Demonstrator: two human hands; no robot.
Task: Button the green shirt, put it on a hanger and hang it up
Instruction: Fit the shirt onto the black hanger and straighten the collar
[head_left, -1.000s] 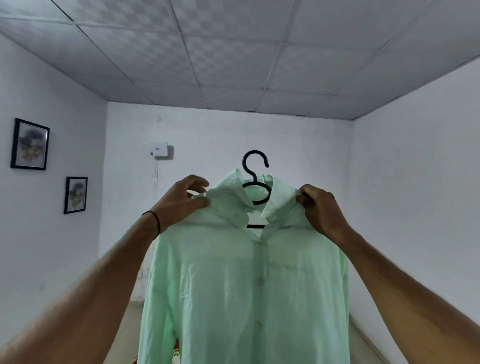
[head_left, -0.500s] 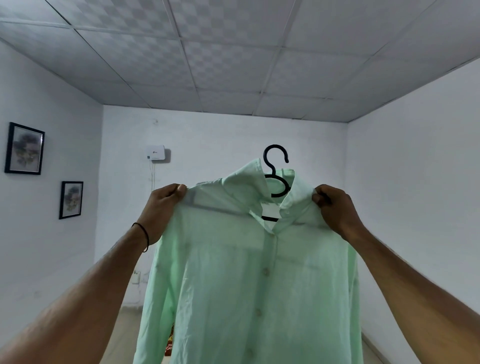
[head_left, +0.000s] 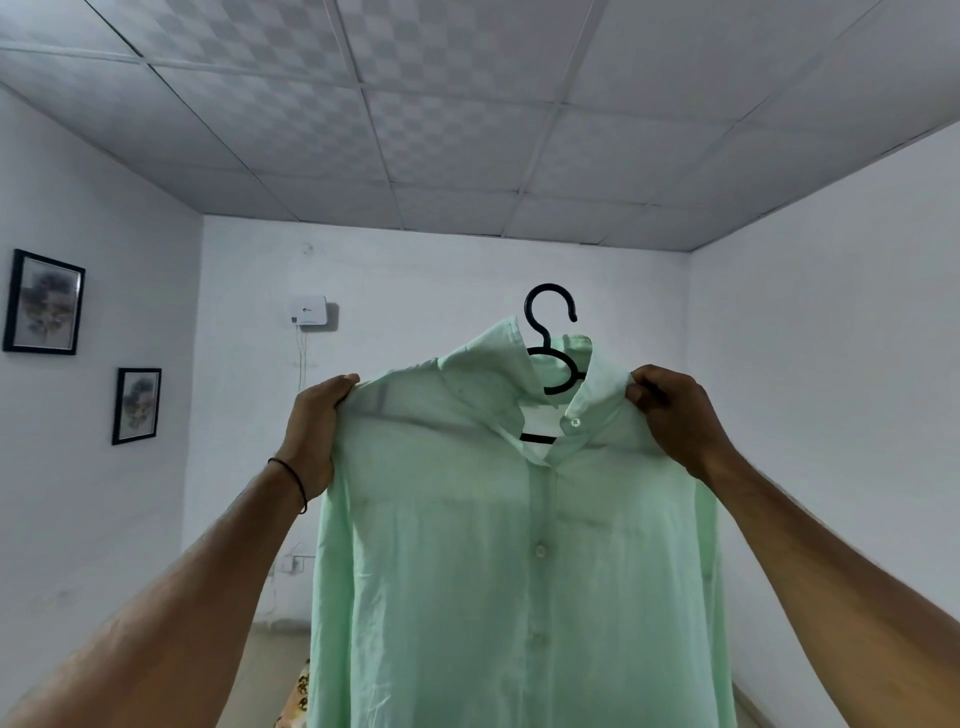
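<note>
a person holds up a green shirt (head_left: 519, 561) on a black hanger (head_left: 549, 332) in a white-walled room — the left hand (head_left: 317, 431) clenched on the shirt's left shoulder edge, the right hand (head_left: 675, 415) pinching the fabric just beside the collar. the front is buttoned below an open collar, and the hanger's hook rises free above the neckline. two framed pictures (head_left: 44, 302) hang on the left wall — a white box (head_left: 308, 312) is mounted on the far wall.

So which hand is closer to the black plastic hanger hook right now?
Right. The right hand pinches the pale green shirt just beside the black plastic hanger hook; the left hand grips the far shoulder.
</note>
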